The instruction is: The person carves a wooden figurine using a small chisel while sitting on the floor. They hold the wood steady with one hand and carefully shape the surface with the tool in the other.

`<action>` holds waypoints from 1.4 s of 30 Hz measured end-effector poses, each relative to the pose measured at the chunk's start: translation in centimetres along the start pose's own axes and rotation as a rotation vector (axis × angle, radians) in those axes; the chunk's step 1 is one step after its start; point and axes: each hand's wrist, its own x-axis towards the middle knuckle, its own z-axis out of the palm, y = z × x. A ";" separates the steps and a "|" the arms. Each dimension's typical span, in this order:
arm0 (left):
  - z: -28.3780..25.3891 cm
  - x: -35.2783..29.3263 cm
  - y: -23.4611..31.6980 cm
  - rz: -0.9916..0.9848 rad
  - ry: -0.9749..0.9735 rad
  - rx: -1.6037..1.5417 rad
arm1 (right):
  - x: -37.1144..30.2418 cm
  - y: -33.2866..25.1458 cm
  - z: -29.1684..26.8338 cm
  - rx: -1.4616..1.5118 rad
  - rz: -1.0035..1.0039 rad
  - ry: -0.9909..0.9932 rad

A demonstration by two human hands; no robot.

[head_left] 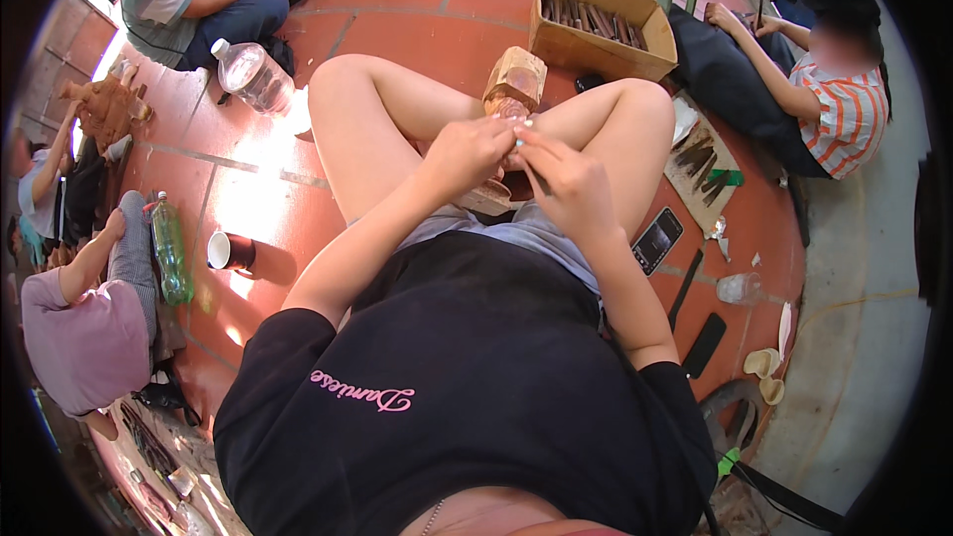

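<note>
A carved piece of light brown wood point(514, 79) with a blocky end stands between my bent legs. My left hand point(467, 156) lies over its middle with the fingers closed; its fingertips meet those of my right hand. Closed in a pinch, my right hand point(568, 182) has a thin dark strip, perhaps a tool, showing below its fingers; its kind is unclear. Small white spots show at the fingertips, too small to make out. Below my hands, more pale wood point(486, 202) is partly hidden by them.
Ahead, a cardboard box point(601, 52) holds many slim tools. To my right lie a board with more tools point(700, 174), a phone point(658, 240) and a clear cup point(738, 288). A water jug point(255, 77), green bottle point(171, 248) and dark cup point(230, 252) stand left. People sit nearby.
</note>
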 end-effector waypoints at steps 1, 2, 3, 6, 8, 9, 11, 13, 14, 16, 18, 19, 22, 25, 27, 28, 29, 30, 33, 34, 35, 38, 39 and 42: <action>-0.5 1.1 -0.4 0.041 0.078 -0.022 | 0.6 0.5 0.0 -0.008 0.010 0.017; -0.3 1.8 -1.0 -0.019 0.038 0.026 | 1.2 1.1 0.2 -0.012 0.017 0.033; 0.5 1.9 -1.7 0.000 0.076 0.014 | 1.4 1.7 0.5 -0.014 0.031 0.044; 1.6 1.9 -2.4 0.004 0.067 -0.029 | 0.4 3.1 2.1 -0.034 0.011 0.007; 1.4 0.2 -1.1 -0.080 -0.104 -0.065 | -0.5 2.9 2.3 -0.025 0.002 -0.037; 1.8 -0.4 -1.1 -0.058 -0.041 -0.051 | -1.1 2.4 2.3 -0.009 -0.003 -0.064; 2.7 -1.7 -0.8 -0.015 0.077 -0.030 | -2.4 1.4 2.3 -0.003 0.003 -0.103; 2.7 -3.1 -0.1 -0.012 0.031 -0.050 | -3.7 0.1 2.3 -0.022 0.023 -0.126; 2.3 -3.4 0.4 -0.003 0.032 -0.041 | -4.1 -0.1 2.3 -0.030 -0.005 -0.119; 1.9 -3.9 1.3 0.027 0.030 0.008 | -5.0 -0.6 2.3 -0.001 0.028 -0.134; 2.2 -4.5 1.8 0.014 0.067 0.016 | -5.3 -1.0 2.1 0.012 0.025 -0.148; 2.3 -4.8 2.0 0.007 0.086 0.020 | -5.2 -1.3 1.9 0.012 0.009 -0.154; 2.0 -4.8 2.3 0.002 0.064 -0.025 | -4.8 -1.8 1.4 0.005 -0.002 -0.167; 2.3 -4.6 1.8 0.018 0.076 0.018 | -4.2 -1.3 1.4 0.008 -0.020 -0.107; 1.8 -3.4 1.2 0.032 0.110 0.033 | -3.1 -0.5 1.3 0.002 -0.032 -0.052; 1.5 -2.4 0.8 0.036 0.135 0.022 | -2.2 -0.2 1.0 -0.005 -0.036 -0.029; 1.3 -1.3 0.4 0.038 0.159 0.014 | -1.5 0.2 1.0 -0.008 -0.042 -0.006; 1.5 -0.5 -0.5 0.060 0.180 -0.027 | -0.9 0.7 1.1 -0.021 -0.012 -0.003; 3.1 0.1 -1.9 -0.047 -0.023 -0.007 | -0.8 2.5 2.0 -0.030 0.049 -0.026; 3.6 -0.2 -1.8 0.027 0.047 0.012 | -1.0 2.6 2.1 -0.034 0.038 -0.033; 3.8 -0.6 -1.5 0.017 0.068 0.005 | -1.9 2.3 2.2 -0.032 0.038 -0.047; 3.8 -1.5 -0.8 0.016 0.116 0.001 | -2.6 1.7 2.3 -0.007 0.054 -0.055; 4.1 -1.9 -1.0 0.030 0.144 -0.006 | -3.0 1.2 2.4 0.009 0.069 -0.057; 3.5 -2.9 0.2 0.016 0.112 -0.012 | -4.3 0.1 1.9 0.017 0.103 -0.087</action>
